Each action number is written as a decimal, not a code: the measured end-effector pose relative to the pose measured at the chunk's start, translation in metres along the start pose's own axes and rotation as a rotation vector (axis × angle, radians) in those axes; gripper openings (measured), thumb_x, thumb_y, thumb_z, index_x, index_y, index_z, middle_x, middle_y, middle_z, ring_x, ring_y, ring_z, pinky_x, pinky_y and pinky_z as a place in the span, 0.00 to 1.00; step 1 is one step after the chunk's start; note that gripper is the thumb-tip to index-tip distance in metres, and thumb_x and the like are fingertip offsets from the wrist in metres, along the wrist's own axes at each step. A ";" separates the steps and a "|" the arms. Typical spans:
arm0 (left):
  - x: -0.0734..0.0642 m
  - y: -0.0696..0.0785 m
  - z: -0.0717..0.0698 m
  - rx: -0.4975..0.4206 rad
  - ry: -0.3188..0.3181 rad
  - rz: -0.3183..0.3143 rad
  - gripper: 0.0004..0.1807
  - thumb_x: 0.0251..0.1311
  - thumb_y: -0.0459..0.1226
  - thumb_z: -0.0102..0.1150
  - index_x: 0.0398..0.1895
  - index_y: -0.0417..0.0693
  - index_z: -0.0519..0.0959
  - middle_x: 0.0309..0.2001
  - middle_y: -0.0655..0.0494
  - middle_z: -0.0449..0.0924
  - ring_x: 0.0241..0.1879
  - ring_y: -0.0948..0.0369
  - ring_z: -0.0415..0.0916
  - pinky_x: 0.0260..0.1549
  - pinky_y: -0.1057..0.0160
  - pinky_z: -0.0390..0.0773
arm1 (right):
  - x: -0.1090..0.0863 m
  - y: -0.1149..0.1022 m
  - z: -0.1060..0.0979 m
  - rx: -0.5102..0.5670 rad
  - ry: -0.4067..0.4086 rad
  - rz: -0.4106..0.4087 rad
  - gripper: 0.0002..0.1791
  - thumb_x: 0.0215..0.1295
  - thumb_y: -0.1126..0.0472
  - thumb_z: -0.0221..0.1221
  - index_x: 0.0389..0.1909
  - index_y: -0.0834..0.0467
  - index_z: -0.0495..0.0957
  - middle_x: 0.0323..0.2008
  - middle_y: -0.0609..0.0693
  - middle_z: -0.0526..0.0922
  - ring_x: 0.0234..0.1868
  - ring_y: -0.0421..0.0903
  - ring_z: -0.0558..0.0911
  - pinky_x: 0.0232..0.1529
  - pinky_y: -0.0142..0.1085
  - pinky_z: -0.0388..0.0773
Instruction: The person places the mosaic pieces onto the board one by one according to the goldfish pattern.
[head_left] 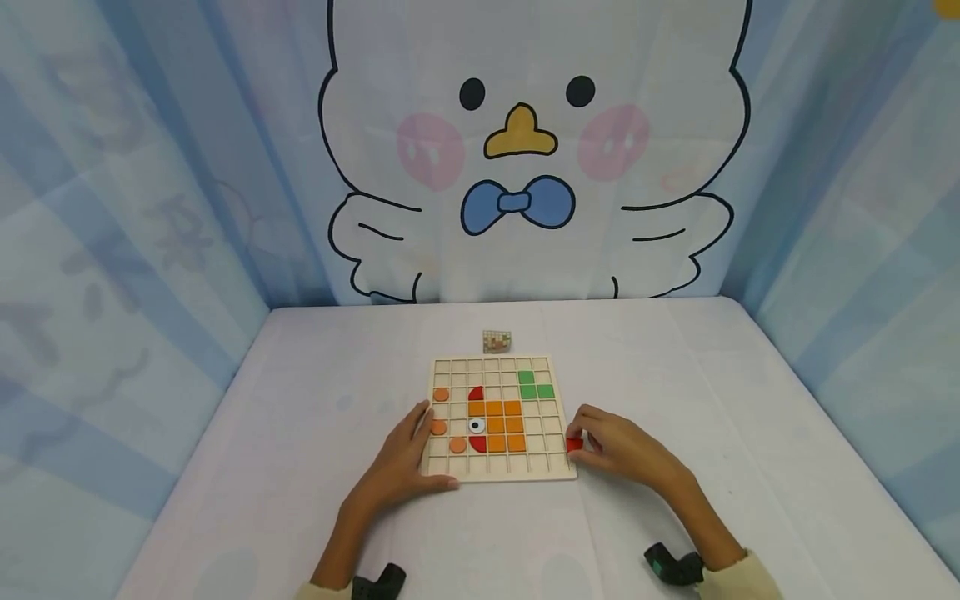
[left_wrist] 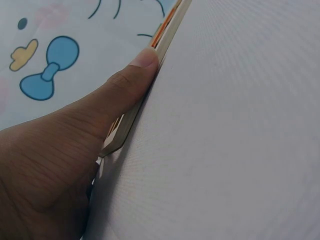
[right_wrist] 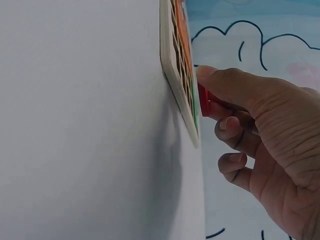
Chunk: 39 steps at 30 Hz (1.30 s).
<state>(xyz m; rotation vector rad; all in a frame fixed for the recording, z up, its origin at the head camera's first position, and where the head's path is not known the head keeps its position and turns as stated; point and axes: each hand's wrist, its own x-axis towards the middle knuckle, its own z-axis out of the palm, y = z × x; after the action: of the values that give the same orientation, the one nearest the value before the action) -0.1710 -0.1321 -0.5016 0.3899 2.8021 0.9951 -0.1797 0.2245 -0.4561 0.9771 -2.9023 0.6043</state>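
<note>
My right hand (head_left: 626,446) pinches a small red tile (head_left: 574,445) between thumb and index finger, at the right edge of the wooden grid board (head_left: 498,478). In the right wrist view the red tile (right_wrist: 204,100) is held on edge, partly hidden by the thumb. My left hand (head_left: 401,458) rests against the board's near left corner, its fingers along the left side and its thumb along the front edge. On the grid lie a block of orange square tiles (head_left: 495,423), a round eye tile (head_left: 477,425), two red curved tiles (head_left: 477,445) and three green squares (head_left: 527,391).
Three round orange tiles (head_left: 441,394) sit in the board's left columns. Behind the board lies a small picture card or packet (head_left: 497,341). A white cloth covers the table (head_left: 262,467); printed curtains (head_left: 517,250) stand at the back and sides.
</note>
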 end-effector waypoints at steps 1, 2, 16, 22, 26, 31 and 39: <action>0.000 0.000 0.000 0.001 0.000 0.000 0.69 0.37 0.66 0.72 0.78 0.47 0.46 0.79 0.50 0.40 0.77 0.46 0.45 0.71 0.41 0.56 | 0.004 -0.002 0.000 0.007 -0.008 -0.013 0.11 0.58 0.56 0.69 0.40 0.53 0.80 0.36 0.41 0.75 0.30 0.33 0.70 0.29 0.24 0.71; 0.000 0.000 0.000 0.000 0.000 0.000 0.69 0.37 0.66 0.72 0.78 0.47 0.46 0.79 0.50 0.40 0.77 0.46 0.45 0.70 0.41 0.56 | 0.007 -0.003 0.001 0.013 -0.015 -0.025 0.11 0.59 0.56 0.69 0.40 0.53 0.80 0.36 0.41 0.75 0.30 0.33 0.70 0.29 0.23 0.71; 0.000 -0.001 0.001 -0.002 0.003 0.000 0.69 0.37 0.66 0.72 0.78 0.47 0.47 0.79 0.50 0.41 0.77 0.46 0.45 0.70 0.40 0.57 | 0.039 -0.014 0.017 0.019 -0.107 -0.061 0.10 0.62 0.53 0.66 0.40 0.53 0.81 0.39 0.42 0.75 0.31 0.33 0.70 0.33 0.25 0.71; 0.001 0.000 0.001 -0.002 0.018 0.010 0.70 0.36 0.66 0.72 0.78 0.47 0.47 0.79 0.50 0.42 0.77 0.46 0.46 0.69 0.40 0.58 | 0.045 -0.016 0.016 0.000 -0.112 -0.070 0.12 0.62 0.50 0.66 0.40 0.53 0.81 0.39 0.42 0.75 0.33 0.34 0.71 0.36 0.26 0.74; 0.000 0.001 0.000 0.000 0.019 0.010 0.69 0.36 0.66 0.73 0.78 0.47 0.47 0.79 0.50 0.42 0.77 0.46 0.46 0.69 0.40 0.58 | 0.047 -0.018 0.015 -0.004 -0.120 -0.075 0.13 0.61 0.50 0.66 0.41 0.53 0.82 0.41 0.42 0.76 0.34 0.34 0.72 0.37 0.27 0.75; 0.000 0.002 -0.002 0.003 0.017 0.006 0.68 0.37 0.65 0.73 0.78 0.47 0.47 0.79 0.50 0.41 0.77 0.46 0.45 0.70 0.40 0.57 | 0.049 -0.020 0.014 -0.010 -0.119 -0.079 0.13 0.61 0.50 0.66 0.41 0.54 0.83 0.41 0.43 0.77 0.35 0.35 0.73 0.39 0.28 0.77; 0.000 0.000 -0.001 0.002 0.004 -0.008 0.69 0.37 0.65 0.73 0.78 0.47 0.47 0.79 0.50 0.41 0.77 0.46 0.45 0.70 0.41 0.57 | 0.047 -0.020 0.016 -0.008 -0.114 -0.080 0.14 0.60 0.50 0.67 0.42 0.54 0.83 0.42 0.43 0.78 0.36 0.34 0.73 0.39 0.29 0.78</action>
<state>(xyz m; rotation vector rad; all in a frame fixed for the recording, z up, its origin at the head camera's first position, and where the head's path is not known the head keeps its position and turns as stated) -0.1712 -0.1327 -0.5013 0.3775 2.8067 0.9925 -0.2045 0.1771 -0.4575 1.1577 -2.9421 0.5493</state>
